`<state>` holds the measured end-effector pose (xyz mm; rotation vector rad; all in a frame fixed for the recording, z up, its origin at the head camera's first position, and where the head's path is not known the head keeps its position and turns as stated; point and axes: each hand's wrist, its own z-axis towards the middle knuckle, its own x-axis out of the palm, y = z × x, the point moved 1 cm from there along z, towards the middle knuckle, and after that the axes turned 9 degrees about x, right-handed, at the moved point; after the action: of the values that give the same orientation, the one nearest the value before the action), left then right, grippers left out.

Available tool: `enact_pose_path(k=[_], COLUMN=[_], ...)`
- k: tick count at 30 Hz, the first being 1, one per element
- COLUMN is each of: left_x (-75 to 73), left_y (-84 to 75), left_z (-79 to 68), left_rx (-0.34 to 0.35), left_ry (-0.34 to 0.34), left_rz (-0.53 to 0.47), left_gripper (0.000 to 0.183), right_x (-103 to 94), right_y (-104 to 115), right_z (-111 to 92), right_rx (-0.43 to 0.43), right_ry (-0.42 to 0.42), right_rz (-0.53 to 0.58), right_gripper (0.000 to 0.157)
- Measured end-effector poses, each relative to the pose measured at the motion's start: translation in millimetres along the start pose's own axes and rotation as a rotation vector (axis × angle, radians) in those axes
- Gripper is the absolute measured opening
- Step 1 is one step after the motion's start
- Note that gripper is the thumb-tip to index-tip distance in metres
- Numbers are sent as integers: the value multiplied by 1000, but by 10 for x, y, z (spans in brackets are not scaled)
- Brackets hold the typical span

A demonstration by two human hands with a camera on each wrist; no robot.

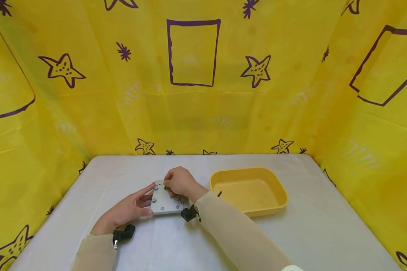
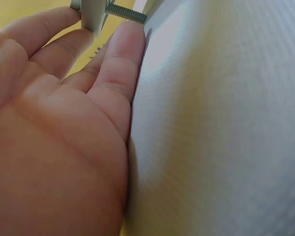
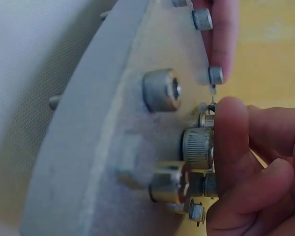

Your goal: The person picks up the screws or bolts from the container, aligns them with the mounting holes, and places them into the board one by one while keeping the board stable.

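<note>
A light grey metal plate (image 1: pixel 163 198), studded with several socket-head bolts (image 3: pixel 162 90), lies on the white table. My left hand (image 1: pixel 132 206) steadies its left side with straight fingers, the thumb by the near corner and a fingertip by the far one. In the left wrist view a threaded bolt shank (image 2: pixel 125 13) sticks out beneath the plate, beside a fingertip. Over the plate's far part, my right hand (image 1: pixel 182 183) pinches a small bolt between thumb and fingers, which mostly cover it. Other bolt heads stand close to those fingertips in the right wrist view.
A yellow plastic tray (image 1: pixel 280 190) stands right of the plate, partly behind the right sleeve (image 1: pixel 237 229). Black wrist cameras sit at both cuffs. A yellow patterned curtain (image 1: pixel 193 113) surrounds the white table (image 1: pixel 176 244) at the back and sides.
</note>
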<state>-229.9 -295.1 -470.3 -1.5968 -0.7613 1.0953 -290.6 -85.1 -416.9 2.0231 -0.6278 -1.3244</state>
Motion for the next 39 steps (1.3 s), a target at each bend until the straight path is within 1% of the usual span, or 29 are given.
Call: enact_pose_path(k=[4, 11, 16, 20, 24, 28, 33, 36, 39], left_x=[-1, 6, 9, 10, 1, -8, -8, -5, 4], left_y=[-13, -20, -24, -32, -30, -27, -17, -16, -19], left_z=[-1, -4, -9, -19, -20, -18, -23, -23, -24], left_rx=[-8, -10, 2, 10, 19, 25, 32, 26, 17], left_ry=[-3, -2, 0, 2, 5, 9, 20, 13, 3], left_rz=[8, 7, 15, 5, 11, 14, 4, 1, 8], left_gripper=[102, 102, 102, 101, 101, 101, 102, 101, 101], right_x=[17, 25, 23, 17, 5, -3, 0, 1, 8], right_y=[11, 21, -3, -26, -20, 3, 14, 15, 14], right_z=[2, -7, -2, 9, -11, -25, -26, -18, -10], right_rx=[2, -4, -21, -30, -19, -8, 0, -4, 4], right_ry=[-16, -35, -33, -17, -7, -15, -28, -39, -41], right_rz=[-22, -26, -27, 2, 33, 27, 4, -9, 1], right_gripper=[7, 6, 6, 9, 9, 6, 7, 8, 8])
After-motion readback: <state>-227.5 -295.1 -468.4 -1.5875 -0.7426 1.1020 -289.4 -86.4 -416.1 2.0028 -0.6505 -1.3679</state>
